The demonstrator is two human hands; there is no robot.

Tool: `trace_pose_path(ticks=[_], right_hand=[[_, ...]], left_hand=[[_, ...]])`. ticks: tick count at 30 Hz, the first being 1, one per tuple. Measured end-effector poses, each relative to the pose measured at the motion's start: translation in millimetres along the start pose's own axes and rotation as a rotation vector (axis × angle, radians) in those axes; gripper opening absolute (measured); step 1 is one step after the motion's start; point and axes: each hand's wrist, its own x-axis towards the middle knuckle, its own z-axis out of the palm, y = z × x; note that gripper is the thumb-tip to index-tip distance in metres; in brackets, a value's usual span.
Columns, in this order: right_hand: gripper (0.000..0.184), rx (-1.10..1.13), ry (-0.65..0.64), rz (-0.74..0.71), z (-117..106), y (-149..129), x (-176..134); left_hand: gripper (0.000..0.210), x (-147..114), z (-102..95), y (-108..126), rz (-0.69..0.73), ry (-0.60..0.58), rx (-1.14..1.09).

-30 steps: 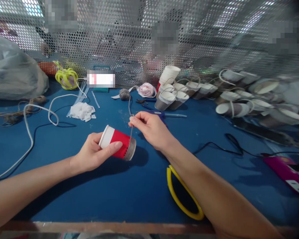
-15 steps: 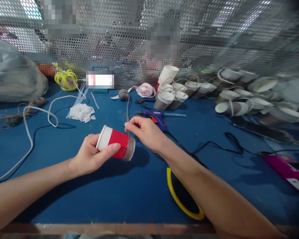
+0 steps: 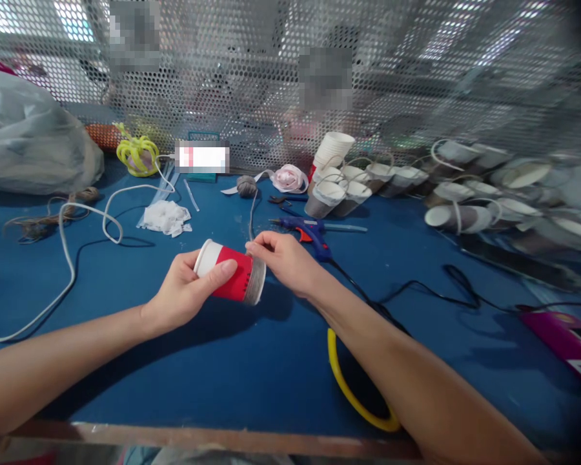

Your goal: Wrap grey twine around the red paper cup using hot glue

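Observation:
My left hand (image 3: 186, 287) is wrapped round a red and white paper cup (image 3: 237, 274), held on its side above the table with its rim to the left. Grey twine (image 3: 255, 281) is wound in a band round the cup's base end. My right hand (image 3: 278, 258) pinches the twine close to that band. From these fingers the strand runs back to a small ball of grey twine (image 3: 246, 186) on the table. Beyond my right wrist lies a blue glue gun (image 3: 310, 231) with a clear glue stick in its rear.
Several twine-covered cups with handles (image 3: 325, 197) stand at the back right, more lying farther right. Pink ribbon (image 3: 289, 179), white scraps (image 3: 166, 218) and a white cable (image 3: 68, 258) are on the blue table (image 3: 174, 381). A yellow ring (image 3: 348, 394) lies under my right forearm.
My right hand has come slightly closer to the cup's base with the twine. The cup has turned a little in my left hand. The whole view has shifted slightly.

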Motion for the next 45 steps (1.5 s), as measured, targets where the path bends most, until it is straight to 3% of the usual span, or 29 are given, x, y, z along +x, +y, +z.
trace_pose_path(ticks=[7,10,14,19,21,25,29,32,35,40,45], right_hand=[[0.034,-0.214,0.090,0.018,-9.5,7.1,10.2],[0.034,-0.088,0.022,0.021,-19.9,-4.7,3.9],[0.029,0.156,-0.179,0.076,-21.1,-18.7,-5.7],[0.021,0.432,-0.229,0.129,-18.0,-19.5,-6.1],[0.020,0.351,-0.192,0.071,-20.3,-20.3,-9.4],[0.014,0.000,-0.094,-0.145,-21.0,-23.2,-25.1],[0.014,-0.121,-0.071,-0.307,-13.8,-17.8,-36.4],[0.008,-0.090,0.043,-0.279,-11.5,-9.2,-37.1],[0.014,-0.056,0.105,-0.291,-11.6,-2.6,-35.5],[0.026,-0.033,0.056,-0.379,-8.6,-2.0,-35.5],[0.035,-0.008,-0.112,-0.384,-6.4,-6.0,-36.5]], left_hand=[[0.028,9.9,4.7,6.8,-0.142,0.085,-0.207],[0.030,14.1,2.6,4.1,-0.116,0.114,-0.164],[0.030,15.5,-3.1,-3.3,0.067,0.077,-0.003],[0.027,13.0,-10.1,-6.4,0.345,-0.037,0.245],[0.028,13.8,-11.4,-4.6,0.292,-0.060,0.218],[0.032,18.8,-10.1,2.1,-0.060,-0.157,-0.129],[0.032,22.0,-8.0,5.1,-0.348,-0.141,-0.312],[0.029,21.1,-7.5,3.0,-0.347,-0.117,-0.287],[0.027,19.5,-7.5,0.4,-0.305,-0.125,-0.256],[0.024,18.3,-5.5,-2.3,-0.276,-0.120,-0.196],[0.022,17.9,-1.4,-6.9,-0.244,-0.175,-0.117]])
